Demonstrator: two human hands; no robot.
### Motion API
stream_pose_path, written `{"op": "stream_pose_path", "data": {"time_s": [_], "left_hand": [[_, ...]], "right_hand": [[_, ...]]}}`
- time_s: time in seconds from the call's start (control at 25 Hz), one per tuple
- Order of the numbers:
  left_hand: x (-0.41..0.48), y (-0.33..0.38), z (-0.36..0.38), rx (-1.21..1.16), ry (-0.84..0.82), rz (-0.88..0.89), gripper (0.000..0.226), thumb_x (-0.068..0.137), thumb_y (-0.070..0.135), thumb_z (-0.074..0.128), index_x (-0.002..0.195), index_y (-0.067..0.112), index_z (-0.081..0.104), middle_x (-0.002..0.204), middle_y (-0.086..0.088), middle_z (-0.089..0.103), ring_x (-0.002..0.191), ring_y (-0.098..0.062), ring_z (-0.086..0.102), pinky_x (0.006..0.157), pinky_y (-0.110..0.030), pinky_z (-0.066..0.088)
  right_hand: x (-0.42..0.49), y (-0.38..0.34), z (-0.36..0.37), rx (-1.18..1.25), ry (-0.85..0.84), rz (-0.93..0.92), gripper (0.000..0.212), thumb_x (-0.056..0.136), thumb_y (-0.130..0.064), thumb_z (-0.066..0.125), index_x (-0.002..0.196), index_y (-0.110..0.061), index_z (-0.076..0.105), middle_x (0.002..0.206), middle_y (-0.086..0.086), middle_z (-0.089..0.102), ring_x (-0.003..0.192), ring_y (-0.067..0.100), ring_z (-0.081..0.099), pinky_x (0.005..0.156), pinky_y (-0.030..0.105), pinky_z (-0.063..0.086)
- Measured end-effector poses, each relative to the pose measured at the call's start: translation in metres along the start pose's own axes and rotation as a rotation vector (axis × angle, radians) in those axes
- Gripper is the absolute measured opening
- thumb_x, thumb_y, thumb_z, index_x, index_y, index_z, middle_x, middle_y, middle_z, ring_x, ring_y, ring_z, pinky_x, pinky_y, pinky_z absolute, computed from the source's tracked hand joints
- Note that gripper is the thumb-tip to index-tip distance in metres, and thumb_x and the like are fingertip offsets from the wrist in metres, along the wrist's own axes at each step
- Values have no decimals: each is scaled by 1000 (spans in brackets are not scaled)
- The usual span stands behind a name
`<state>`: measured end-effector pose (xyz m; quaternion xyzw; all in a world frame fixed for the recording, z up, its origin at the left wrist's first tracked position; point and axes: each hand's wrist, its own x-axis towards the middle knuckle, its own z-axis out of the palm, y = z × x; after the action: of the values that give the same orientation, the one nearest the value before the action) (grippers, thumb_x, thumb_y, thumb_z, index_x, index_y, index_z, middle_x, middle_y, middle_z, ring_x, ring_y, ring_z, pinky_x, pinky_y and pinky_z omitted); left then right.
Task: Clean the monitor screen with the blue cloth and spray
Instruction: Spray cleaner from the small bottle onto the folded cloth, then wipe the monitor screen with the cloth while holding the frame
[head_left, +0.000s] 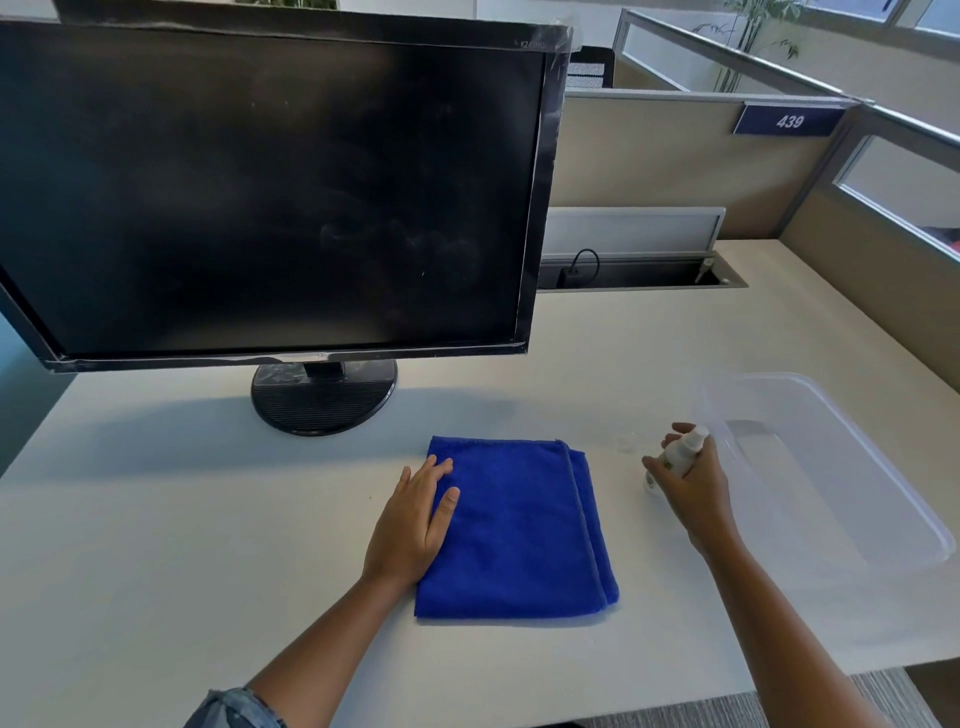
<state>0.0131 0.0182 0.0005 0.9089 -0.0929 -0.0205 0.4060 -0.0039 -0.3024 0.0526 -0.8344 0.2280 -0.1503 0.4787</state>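
A large black flat-screen monitor stood on its round black base at the back left of a pale off-white worktop, its dark screen showing faint smears. In front of it lay a folded square blue microfibre cloth. The left hand rested flat on the cloth's left edge, fingers straight and relaxed. To the right, near the cloth but apart from it, the right hand gripped a small white spray bottle (tilted, nozzle up). Just beyond it sat a clear plastic rectangular tub. A partition sign read 439.
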Motion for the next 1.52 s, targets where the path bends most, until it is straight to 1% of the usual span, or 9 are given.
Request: {"op": "stream_pose_path", "data": {"time_s": [0.24,0.44,0.6,0.72,0.92,1.12,1.32,1.4,1.52], "left_hand": [[-1,2,-1,19,7,25,53,91,50,34,138,26,40,151,2,34,142,-23,21,112,-31,21],[0,2,1,175,38,160,49,93,46,44,134,21,42,149,10,32,140,-14,27,114,-23,8],[-2,-1,-5,258,41,5,63,90,54,47,140,20,30,156,2,18,145,-20,8,116,-35,-3],[1,0,-22,326,-6,-95,70,89,48,53,144,22,20,150,1,31,141,-18,21,117,-41,1],[9,10,-54,153,-120,2,75,87,9,57,144,32,14,136,3,38,112,-13,51,95,-28,46],[10,14,-102,84,-211,232,79,91,0,46,132,58,11,132,11,39,112,10,43,93,-6,38],[20,20,-187,5,-260,308,84,85,-3,46,139,53,14,123,16,42,103,-6,52,94,-23,46],[24,21,-217,-1,-297,317,86,85,-3,50,138,54,14,121,15,46,100,-6,54,93,-24,48],[30,20,-250,9,-372,331,85,84,-4,53,139,50,18,124,13,49,96,3,54,93,-26,49]], "right_hand": [[-19,-11,-15,-101,53,-73,93,69,-7,83,144,-6,27,138,20,46,120,35,50,101,50,44],[-82,-13,-4,-79,298,-70,71,66,-17,85,119,-19,38,98,7,49,85,29,54,72,43,51],[-96,-10,28,-178,-18,-57,60,68,-8,83,117,-9,47,98,6,52,93,28,54,79,47,53],[-87,-21,48,-255,-250,-149,59,74,-15,78,125,-11,48,113,4,50,110,27,49,95,43,45],[-65,-59,86,-387,-460,-396,68,83,-29,70,140,-16,36,142,9,38,131,24,34,107,33,31],[-45,-114,124,-530,-793,-530,105,72,-60,68,150,-27,7,150,-8,24,141,13,19,118,35,11],[-62,-174,152,-268,-1046,-358,48,65,-57,77,103,-32,64,92,-3,65,86,10,58,87,36,50],[-84,-182,168,-193,-1005,-366,46,61,-67,74,90,-32,67,94,-9,62,92,7,58,83,26,49],[-121,-188,194,-25,-977,-299,53,62,-68,74,110,-59,53,109,-36,58,102,-17,52,78,-4,38]]}}
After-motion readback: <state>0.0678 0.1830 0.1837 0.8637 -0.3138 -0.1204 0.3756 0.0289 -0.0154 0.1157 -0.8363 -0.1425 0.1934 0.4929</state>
